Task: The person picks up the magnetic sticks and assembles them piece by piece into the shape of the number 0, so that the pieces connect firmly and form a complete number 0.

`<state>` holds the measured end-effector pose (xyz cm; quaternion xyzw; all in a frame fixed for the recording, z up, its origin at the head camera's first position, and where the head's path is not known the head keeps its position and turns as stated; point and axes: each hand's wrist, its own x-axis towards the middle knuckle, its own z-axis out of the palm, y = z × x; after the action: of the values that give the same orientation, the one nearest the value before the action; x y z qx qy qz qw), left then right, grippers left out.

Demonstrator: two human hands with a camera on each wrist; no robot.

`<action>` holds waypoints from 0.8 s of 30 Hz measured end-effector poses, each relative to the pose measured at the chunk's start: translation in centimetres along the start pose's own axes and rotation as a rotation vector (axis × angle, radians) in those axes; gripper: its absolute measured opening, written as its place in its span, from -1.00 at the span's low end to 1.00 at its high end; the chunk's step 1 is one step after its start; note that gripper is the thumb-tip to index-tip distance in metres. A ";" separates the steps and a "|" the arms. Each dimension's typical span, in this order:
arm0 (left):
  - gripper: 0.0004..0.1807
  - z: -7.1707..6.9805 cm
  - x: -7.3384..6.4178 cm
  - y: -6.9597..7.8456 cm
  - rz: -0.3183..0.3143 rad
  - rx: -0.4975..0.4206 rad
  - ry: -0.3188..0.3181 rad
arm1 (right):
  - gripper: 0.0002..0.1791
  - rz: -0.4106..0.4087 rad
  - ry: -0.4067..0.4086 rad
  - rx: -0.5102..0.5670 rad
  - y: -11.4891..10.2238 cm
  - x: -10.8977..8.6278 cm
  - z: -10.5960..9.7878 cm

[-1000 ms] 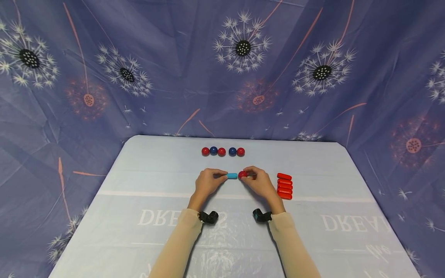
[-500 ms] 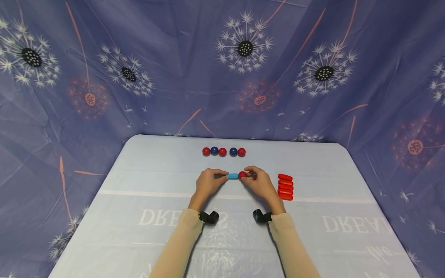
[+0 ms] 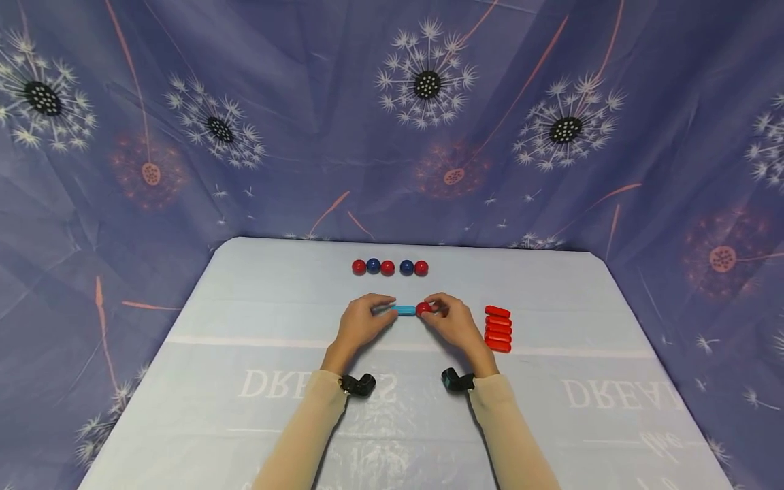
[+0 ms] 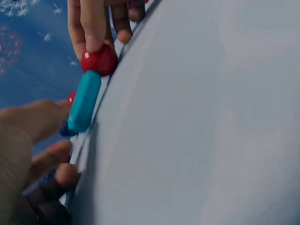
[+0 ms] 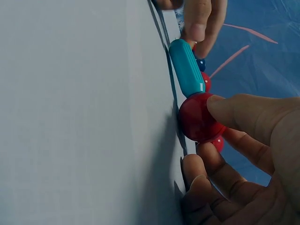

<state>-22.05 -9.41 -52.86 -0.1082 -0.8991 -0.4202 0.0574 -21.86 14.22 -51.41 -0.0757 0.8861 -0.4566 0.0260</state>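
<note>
"What are the fingers doing?"

"The right hand (image 3: 456, 325) pinches the red ball (image 5: 200, 119), thumb against fingers. The left hand (image 3: 360, 321) is spread, its thumb just beside the free end of the light-blue fluted rod (image 5: 186, 68); whether it touches, I can't tell."

"And the pieces?"

"Between the hands, rod's end against ball, nearer the person than the row of red and blue balls (image 3: 388, 268) on the table (image 3: 282, 292)."

"How would you treat that joint?"

"Hold the ball steady and push only along the rod's length; sideways pressure could lever it loose, I'd think. A light tug would test the fit."
</note>
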 end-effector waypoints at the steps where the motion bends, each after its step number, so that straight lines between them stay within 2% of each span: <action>1: -0.66 -0.2 0.1 -0.2 0.026 -0.017 0.006 | -0.67 0.004 -0.002 0.000 0.0 0.0 0.1; 4: -0.63 -0.9 0.5 -0.9 0.098 -0.059 0.028 | -0.67 0.010 -0.005 0.004 0.0 0.0 0.3; 7: -0.61 -1.6 1.1 -1.4 0.127 -0.067 0.055 | -0.67 0.014 -0.009 0.007 0.0 0.0 0.3; 10: -0.59 -2.3 1.6 -1.9 0.136 -0.044 0.111 | -0.68 0.016 -0.008 0.013 0.0 -0.1 0.3; 16: -0.51 -3.4 2.8 -2.9 0.110 -0.003 0.216 | -0.68 0.010 -0.011 0.009 0.3 -0.1 0.2; 19: -0.44 -4.0 3.6 -3.3 0.083 0.029 0.227 | -0.67 0.005 -0.007 0.001 0.3 0.0 0.1; 24: -0.36 -4.3 4.7 -4.0 0.021 0.072 0.208 | -0.66 0.006 -0.009 -0.006 0.4 0.1 -0.1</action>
<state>-27.55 -14.51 -52.14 -0.0714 -0.9017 -0.3959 0.1588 -22.05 14.52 -51.71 -0.0749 0.8875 -0.4535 0.0311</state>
